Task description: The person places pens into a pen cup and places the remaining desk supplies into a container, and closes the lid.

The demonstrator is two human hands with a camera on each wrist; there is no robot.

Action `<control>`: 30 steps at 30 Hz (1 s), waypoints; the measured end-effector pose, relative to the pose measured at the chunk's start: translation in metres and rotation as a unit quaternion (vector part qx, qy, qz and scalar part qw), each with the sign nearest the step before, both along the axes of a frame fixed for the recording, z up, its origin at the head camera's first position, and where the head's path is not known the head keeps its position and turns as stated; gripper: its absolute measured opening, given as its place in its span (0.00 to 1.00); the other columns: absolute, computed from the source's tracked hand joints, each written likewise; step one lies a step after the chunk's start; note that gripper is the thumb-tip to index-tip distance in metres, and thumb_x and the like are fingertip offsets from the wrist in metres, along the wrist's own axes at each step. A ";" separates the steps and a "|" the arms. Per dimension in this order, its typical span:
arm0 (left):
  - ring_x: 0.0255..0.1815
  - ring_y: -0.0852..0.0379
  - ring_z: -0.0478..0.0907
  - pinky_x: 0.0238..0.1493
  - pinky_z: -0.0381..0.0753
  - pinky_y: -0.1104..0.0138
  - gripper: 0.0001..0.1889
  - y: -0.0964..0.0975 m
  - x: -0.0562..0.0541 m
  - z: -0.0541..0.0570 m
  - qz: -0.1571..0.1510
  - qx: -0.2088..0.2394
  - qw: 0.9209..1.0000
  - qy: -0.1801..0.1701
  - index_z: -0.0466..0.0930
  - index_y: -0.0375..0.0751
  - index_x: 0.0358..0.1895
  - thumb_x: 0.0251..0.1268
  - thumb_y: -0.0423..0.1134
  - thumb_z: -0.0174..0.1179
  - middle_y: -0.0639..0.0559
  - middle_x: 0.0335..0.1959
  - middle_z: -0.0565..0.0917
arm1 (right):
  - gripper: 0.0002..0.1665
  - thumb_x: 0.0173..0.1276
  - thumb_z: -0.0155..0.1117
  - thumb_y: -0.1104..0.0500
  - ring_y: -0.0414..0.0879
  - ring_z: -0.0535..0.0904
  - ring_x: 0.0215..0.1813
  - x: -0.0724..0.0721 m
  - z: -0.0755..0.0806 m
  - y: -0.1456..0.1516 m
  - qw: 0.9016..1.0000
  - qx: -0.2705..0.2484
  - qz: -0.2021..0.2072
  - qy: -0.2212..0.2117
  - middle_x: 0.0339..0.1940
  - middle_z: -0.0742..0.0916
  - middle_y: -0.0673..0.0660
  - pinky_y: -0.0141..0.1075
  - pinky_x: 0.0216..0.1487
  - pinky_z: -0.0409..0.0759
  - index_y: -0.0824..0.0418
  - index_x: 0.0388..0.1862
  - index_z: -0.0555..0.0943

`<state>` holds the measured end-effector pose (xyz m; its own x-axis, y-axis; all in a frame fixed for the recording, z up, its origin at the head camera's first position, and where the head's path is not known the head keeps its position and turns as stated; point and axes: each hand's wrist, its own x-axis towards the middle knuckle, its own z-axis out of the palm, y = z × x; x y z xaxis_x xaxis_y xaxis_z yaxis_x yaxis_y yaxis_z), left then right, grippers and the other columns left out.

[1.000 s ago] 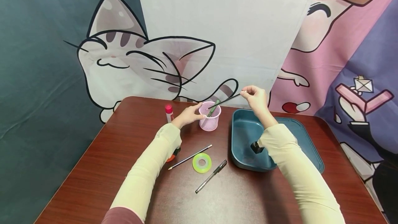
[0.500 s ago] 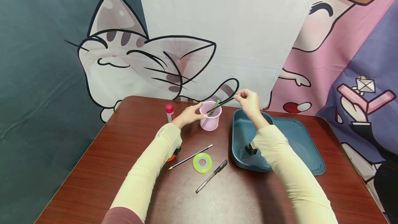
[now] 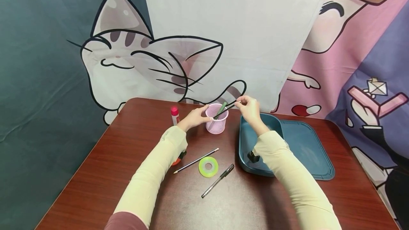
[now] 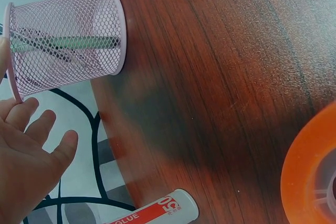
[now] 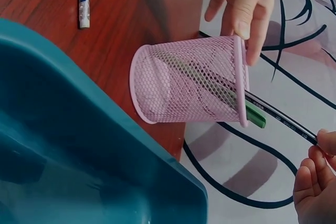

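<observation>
A pink mesh pen holder (image 3: pixel 215 127) stands upright near the table's back edge, with a green pen (image 5: pixel 255 116) leaning inside it. My left hand (image 3: pixel 193 118) holds its rim from the left, the thumb lying at the rim in the right wrist view and several other fingers spread off the mesh. To the right of the holder, my right hand (image 3: pixel 250 112) pinches a dark pencil (image 5: pixel 283 118) near its upper end. The pencil slants down leftward over the rim, and its lower part shows through the mesh beside the green pen.
A blue bin (image 3: pixel 246 168) stands below my right forearm, a flat blue lid (image 3: pixel 306 148) beside it. In front lie a pencil (image 3: pixel 196 160), green tape (image 3: pixel 208 167) and a black pen (image 3: pixel 218 181). A glue stick (image 3: pixel 174 115) and orange tape (image 4: pixel 302 166) are near my left arm.
My right hand has moved left and slightly down toward the pen holder, and the pencil has slid further into it. My left hand has stayed at the rim.
</observation>
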<state>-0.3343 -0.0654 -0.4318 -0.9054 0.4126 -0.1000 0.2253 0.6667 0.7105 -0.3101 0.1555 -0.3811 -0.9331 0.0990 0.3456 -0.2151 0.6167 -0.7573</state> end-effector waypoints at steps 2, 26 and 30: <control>0.67 0.50 0.58 0.64 0.58 0.55 0.38 0.000 0.000 0.000 0.000 0.001 1.000 -0.003 0.50 0.44 0.68 0.56 0.49 0.57 0.47 0.66 0.61 | 0.06 0.54 0.63 0.63 0.42 0.72 0.26 0.000 -0.002 -0.002 1.000 0.004 0.000 0.004 0.24 0.82 0.60 0.26 0.27 0.67 0.66 0.30 0.80; 0.66 0.51 0.58 0.64 0.58 0.56 0.39 0.000 -0.002 -0.001 -0.003 -0.001 1.000 0.000 0.50 0.45 0.68 0.55 0.51 0.57 0.47 0.66 0.61 | 0.09 0.54 0.63 0.63 0.50 0.79 0.32 -0.001 -0.013 -0.021 0.999 0.024 0.035 0.006 0.28 0.84 0.61 0.34 0.35 0.73 0.65 0.34 0.79; 0.67 0.51 0.58 0.64 0.58 0.56 0.39 0.000 -0.003 -0.003 -0.001 -0.005 1.000 0.000 0.50 0.47 0.68 0.55 0.52 0.57 0.48 0.66 0.61 | 0.11 0.54 0.63 0.63 0.50 0.79 0.33 0.000 -0.015 -0.020 0.999 0.022 0.044 -0.005 0.29 0.85 0.61 0.34 0.35 0.73 0.66 0.36 0.78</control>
<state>-0.3373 -0.0657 -0.4343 -0.9048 0.4130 -0.1040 0.2261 0.6729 0.7043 -0.3099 0.1355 -0.3963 -0.9410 0.0014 0.3383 -0.2622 0.6289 -0.7319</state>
